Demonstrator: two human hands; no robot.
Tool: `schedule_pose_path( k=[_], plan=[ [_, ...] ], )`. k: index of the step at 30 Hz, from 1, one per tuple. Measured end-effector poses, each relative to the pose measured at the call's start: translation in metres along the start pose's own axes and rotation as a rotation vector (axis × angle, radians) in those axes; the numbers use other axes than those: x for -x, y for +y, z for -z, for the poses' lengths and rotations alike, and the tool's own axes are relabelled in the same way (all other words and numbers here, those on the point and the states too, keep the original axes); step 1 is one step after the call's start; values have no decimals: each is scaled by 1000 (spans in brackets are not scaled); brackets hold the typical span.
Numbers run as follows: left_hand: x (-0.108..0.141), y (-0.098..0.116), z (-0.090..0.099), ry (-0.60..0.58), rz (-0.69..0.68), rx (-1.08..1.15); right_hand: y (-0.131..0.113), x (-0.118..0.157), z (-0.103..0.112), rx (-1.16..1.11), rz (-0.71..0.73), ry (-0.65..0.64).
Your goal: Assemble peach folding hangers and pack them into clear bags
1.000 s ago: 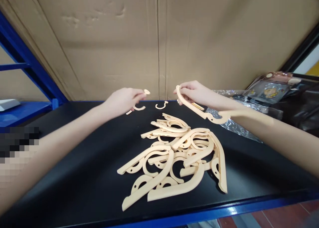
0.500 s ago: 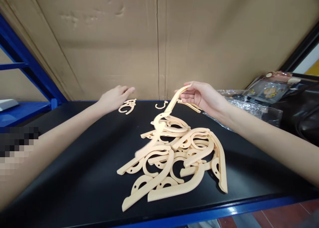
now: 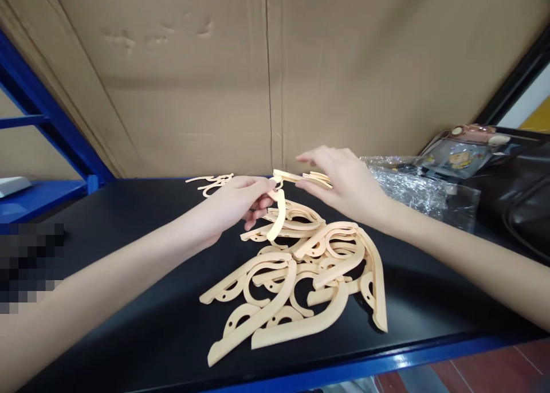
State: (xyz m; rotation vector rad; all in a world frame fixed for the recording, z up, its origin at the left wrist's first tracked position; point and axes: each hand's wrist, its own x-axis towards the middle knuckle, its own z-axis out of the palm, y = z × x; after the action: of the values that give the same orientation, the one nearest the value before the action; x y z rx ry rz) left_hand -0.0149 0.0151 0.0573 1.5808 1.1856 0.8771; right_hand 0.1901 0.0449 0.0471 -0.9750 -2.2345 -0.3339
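Note:
My left hand (image 3: 247,201) pinches a cream plastic folding hanger (image 3: 277,224) near its joint, above the far end of a pile. One arm of that hanger hangs down toward me, and another part points right toward my right hand (image 3: 339,178). The right hand has its fingers and thumb spread apart, its thumb close to that part's end; whether they touch I cannot tell. Below both hands lies a pile of cream folding hangers (image 3: 318,321), overlapping with curved arms and round cut-outs. Small cream hook pieces (image 3: 210,182) lie behind my left hand, and thin cream strips (image 3: 318,178) behind the right.
The black tabletop (image 3: 141,335) has a blue front edge (image 3: 387,364). Cardboard (image 3: 193,83) stands along the back. Crumpled clear plastic (image 3: 412,192), a pouch with a cartoon print (image 3: 459,152) and a dark bag (image 3: 515,192) sit at right. A blue frame (image 3: 64,118) rises at left.
My left hand has moved right and taken hold of the hanger. My right hand has let go of it and spread its fingers. The hanger is now farther back, above the pile.

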Motion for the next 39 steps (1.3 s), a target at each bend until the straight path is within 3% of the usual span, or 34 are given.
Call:
schedule_pose_path(
  k=[4, 9, 15, 20, 23, 25, 28, 31, 34, 39],
  plan=[
    [-6, -3, -6, -75, 5, 21, -13, -5, -4, 227, 98, -143],
    [-8, -4, -7, -34, 35, 46, -15, -8, -6, 256, 144, -171],
    [-12, -3, -16, -36, 61, 172, -8, -11, -12, 358, 212, -306],
    [-23, -6, -26, 59, 12, 4, 2, -17, -22, 165, 72, -342],
    [-26, -8, -27, 92, -79, -135, 17, -26, -25, -129, -98, -383],
    [-29, -7, -21, 91, -153, -291, 35, -33, -28, -190, -244, -398],
    [-40, -3, 6, 130, -175, -458, 71, -36, -34, -45, -387, -400],
    [-58, -6, 54, 282, -138, -516, 107, -31, -44, 110, -459, -371],
    [-72, -22, 105, 358, -85, -558, 130, -22, -55, 201, -500, -380],
    [-78, -61, 161, 275, 4, -725, 142, -12, -71, 261, -520, -417]
  ],
)
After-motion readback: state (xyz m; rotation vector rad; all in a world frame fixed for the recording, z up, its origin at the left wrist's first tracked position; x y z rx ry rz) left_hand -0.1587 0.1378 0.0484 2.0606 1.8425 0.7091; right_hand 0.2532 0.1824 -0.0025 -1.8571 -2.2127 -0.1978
